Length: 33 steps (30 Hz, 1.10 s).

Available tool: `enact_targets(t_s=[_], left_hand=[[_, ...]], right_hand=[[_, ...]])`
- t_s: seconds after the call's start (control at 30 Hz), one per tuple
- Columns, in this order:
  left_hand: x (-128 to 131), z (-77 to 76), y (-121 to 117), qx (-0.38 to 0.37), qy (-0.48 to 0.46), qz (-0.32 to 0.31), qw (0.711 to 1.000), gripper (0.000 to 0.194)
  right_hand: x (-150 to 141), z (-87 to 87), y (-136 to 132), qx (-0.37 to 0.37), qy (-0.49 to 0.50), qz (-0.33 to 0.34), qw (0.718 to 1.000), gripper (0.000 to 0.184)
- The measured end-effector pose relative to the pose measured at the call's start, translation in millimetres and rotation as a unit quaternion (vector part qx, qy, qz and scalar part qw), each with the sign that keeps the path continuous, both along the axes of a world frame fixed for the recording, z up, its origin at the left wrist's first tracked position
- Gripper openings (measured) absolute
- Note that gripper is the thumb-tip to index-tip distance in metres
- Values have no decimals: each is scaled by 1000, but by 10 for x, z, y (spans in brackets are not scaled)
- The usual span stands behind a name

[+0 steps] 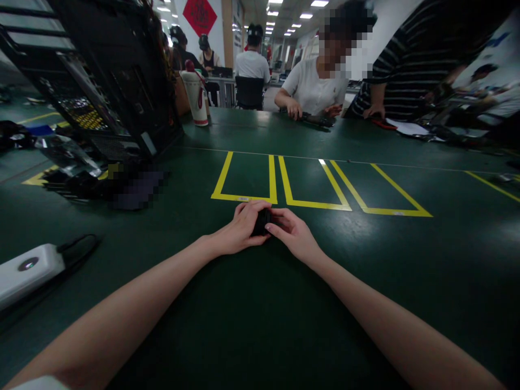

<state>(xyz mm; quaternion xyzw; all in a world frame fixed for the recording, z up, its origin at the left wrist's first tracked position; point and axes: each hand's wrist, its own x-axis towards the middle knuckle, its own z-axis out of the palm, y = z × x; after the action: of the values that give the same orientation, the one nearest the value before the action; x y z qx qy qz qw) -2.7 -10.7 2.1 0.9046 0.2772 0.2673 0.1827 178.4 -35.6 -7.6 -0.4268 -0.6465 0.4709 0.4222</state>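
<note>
Over the green tabletop (426, 260), near the yellow tape outlines (319, 206), your left hand (242, 227) and right hand (296, 237) both grasp a small black object (262, 221). It sits between them, the left grip covering more; its long axis is hidden.

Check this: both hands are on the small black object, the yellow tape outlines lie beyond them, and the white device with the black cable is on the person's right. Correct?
One error: the head view shows the white device on the person's left. The rest stands: left hand and right hand on the small black object, yellow tape outlines beyond.
</note>
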Motion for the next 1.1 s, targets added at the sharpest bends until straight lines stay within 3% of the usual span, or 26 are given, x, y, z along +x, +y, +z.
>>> enact_targets(t_s=[0.13, 0.73, 0.87, 1.1], left_hand=[[-4, -2, 1, 2, 1, -4, 1000, 55], [2, 11, -17, -5, -10, 2, 1000, 58], [0, 6, -11, -2, -13, 1, 1000, 57], [3, 15, -9, -6, -8, 1, 1000, 59]], right_hand=[[2, 12, -18, -8, 41, 32, 999, 28], [4, 4, -20, 1, 73, 26, 997, 22], [-7, -20, 9, 11, 71, 10, 997, 19], [-4, 28, 12, -11, 15, 5, 1000, 30]])
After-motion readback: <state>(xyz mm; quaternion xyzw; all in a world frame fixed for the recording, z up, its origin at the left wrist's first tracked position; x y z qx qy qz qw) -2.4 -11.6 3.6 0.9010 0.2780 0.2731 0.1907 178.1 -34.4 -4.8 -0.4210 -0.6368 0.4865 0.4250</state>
